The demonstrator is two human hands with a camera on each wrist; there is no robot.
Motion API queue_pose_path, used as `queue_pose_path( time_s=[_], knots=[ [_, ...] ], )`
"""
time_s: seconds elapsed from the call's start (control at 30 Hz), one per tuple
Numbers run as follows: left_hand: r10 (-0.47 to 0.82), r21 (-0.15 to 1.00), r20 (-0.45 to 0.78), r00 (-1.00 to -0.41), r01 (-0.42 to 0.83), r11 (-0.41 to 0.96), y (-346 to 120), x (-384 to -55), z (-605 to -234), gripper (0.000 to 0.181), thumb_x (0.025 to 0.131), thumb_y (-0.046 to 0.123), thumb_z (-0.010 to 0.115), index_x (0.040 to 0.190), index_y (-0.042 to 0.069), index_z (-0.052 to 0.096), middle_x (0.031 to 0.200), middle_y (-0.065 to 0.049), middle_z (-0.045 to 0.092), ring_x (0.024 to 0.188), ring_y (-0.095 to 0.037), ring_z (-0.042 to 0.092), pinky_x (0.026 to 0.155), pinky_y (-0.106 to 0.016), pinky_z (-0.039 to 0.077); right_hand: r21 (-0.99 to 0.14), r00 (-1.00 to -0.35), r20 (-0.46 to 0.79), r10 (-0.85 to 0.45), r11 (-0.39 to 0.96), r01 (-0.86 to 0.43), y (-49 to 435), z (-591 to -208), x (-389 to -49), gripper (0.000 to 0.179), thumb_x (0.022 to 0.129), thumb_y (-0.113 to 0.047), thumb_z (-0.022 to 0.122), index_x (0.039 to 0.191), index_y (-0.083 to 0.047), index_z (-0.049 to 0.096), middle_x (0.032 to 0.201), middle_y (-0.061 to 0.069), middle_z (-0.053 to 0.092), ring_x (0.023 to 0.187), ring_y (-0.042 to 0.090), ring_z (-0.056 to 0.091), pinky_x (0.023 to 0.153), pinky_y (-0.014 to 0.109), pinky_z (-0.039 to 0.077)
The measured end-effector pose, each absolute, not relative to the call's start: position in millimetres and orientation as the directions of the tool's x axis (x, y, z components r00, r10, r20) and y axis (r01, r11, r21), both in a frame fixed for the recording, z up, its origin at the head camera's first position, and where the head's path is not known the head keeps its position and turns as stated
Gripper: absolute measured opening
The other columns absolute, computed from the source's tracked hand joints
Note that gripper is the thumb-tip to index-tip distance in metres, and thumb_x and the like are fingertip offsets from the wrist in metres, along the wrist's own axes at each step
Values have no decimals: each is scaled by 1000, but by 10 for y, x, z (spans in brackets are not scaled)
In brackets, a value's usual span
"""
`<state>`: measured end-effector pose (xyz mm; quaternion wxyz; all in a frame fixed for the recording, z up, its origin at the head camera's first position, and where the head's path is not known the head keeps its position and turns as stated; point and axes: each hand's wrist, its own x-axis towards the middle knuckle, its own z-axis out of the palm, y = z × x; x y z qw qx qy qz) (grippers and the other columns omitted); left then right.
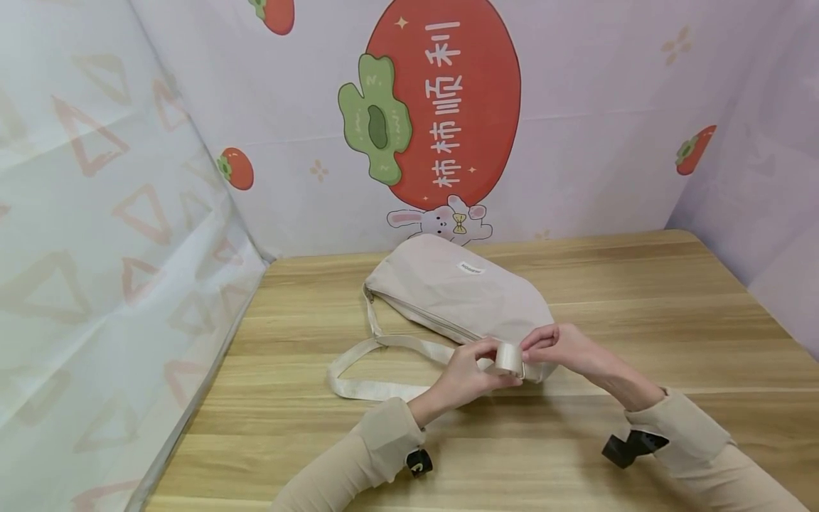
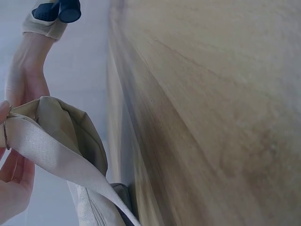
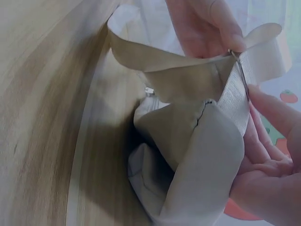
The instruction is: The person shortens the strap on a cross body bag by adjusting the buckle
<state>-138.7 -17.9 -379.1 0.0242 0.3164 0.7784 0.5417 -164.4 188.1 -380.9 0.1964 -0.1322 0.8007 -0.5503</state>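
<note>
A pale beige shoulder bag (image 1: pixel 454 288) lies on the table with its zip side towards me. Its woven strap (image 2: pixel 61 153) loops out to the left and rises to both hands. My left hand (image 1: pixel 463 373) holds a raised loop of the strap between thumb and fingers. From the other side my right hand (image 1: pixel 566 348) pinches the strap beside that loop, at the bag's right end. A thin metal buckle (image 3: pixel 242 75) sits on the strap between the hands, with fingertips at both its ends. In the right wrist view the left hand (image 3: pixel 207 23) is above and the right hand (image 3: pixel 273 155) below.
The wooden table (image 1: pixel 288 313) has a patterned cloth (image 1: pixel 576 142) hanging behind it and white sheeting (image 1: pixel 115 249) along its left side. Black wrist cameras are strapped at both cuffs, the right one (image 1: pixel 630 446) standing out over the table.
</note>
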Motion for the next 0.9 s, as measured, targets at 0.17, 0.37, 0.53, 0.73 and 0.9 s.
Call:
queue_pose_path(
  time_s=[0.17,0.37,0.53,0.73,0.9],
  knots=[
    [541,857,307,-783,475,202,-195,-1404,-3813,37,67,3,75,101,-1,60,100,-11,61,89,-9,56,80,-19,45,-935,-895,-186,-405,353,34,1869,-3803,-1644,28,78,-17,67,93,6,63,80,2,66,76,7,57,68,25,45],
    [566,889,284,-774,434,148,-260,-1424,-3828,38,68,-3,72,104,-6,57,103,-16,59,91,-19,57,82,-27,47,-944,-897,-175,-405,328,36,1888,-3797,-1636,23,78,-15,66,91,4,64,80,0,66,75,6,57,67,24,46],
    [556,898,224,-800,391,200,-328,-1445,-3853,26,75,-2,66,100,-8,60,97,-20,60,89,-28,58,79,-30,49,-950,-895,-183,-407,308,54,1914,-3787,-1632,19,78,-15,66,90,1,64,80,-1,66,75,5,58,67,24,46],
    [532,888,161,-831,357,290,-390,-1609,-4166,16,79,8,65,94,0,66,90,-9,64,81,-6,57,74,-18,46,-951,-893,-182,-412,303,54,1935,-3792,-1635,18,79,-12,64,91,2,64,81,-1,66,74,5,58,67,23,45],
    [529,876,134,-838,350,332,-501,-1656,-4249,13,80,10,64,90,3,68,87,-7,65,77,-4,55,71,-17,45,-940,-892,-190,-410,339,44,1970,-3781,-1630,23,80,-13,64,93,5,63,81,0,66,75,6,57,66,24,46]
  ],
)
